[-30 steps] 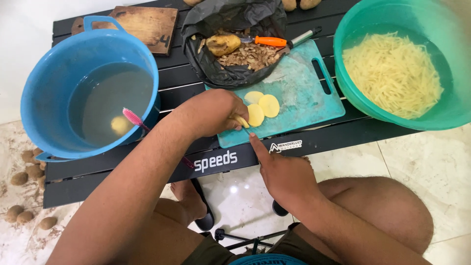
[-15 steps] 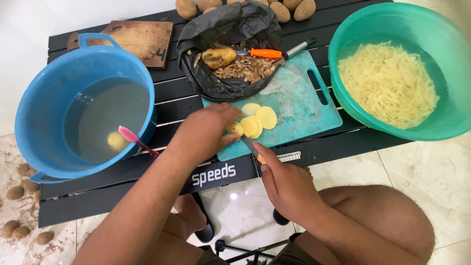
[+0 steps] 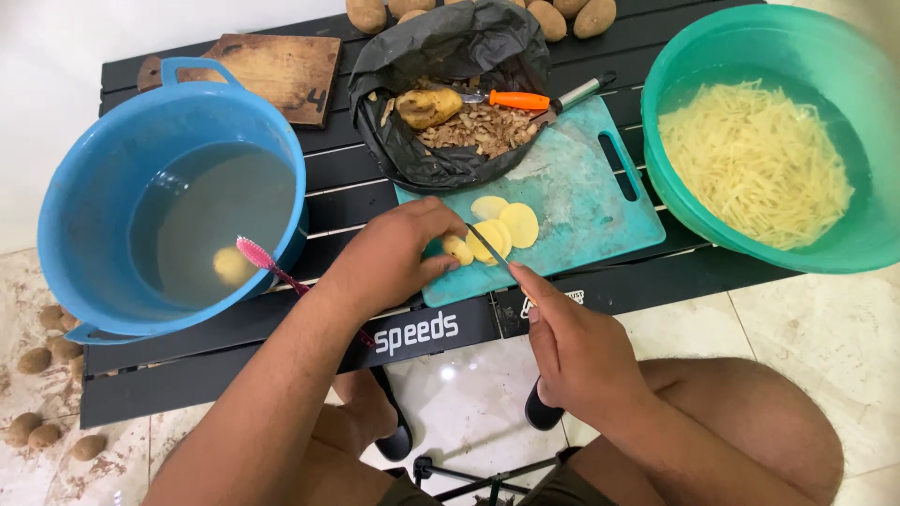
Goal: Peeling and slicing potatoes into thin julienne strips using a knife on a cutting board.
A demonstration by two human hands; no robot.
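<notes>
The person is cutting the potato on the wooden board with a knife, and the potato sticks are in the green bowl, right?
Not quite. The head view shows the knife cutting the potato on the teal plastic cutting board; the wooden board sits unused behind the blue tub. The potato sticks are indeed in the green bowl.

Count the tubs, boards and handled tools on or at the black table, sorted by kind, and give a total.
Tubs: 2, blue tub and green tub
Boards: 2, teal board and wooden board
Tools: 3, orange-handled tool, pink brush, knife in right hand
Total: 7
</notes>
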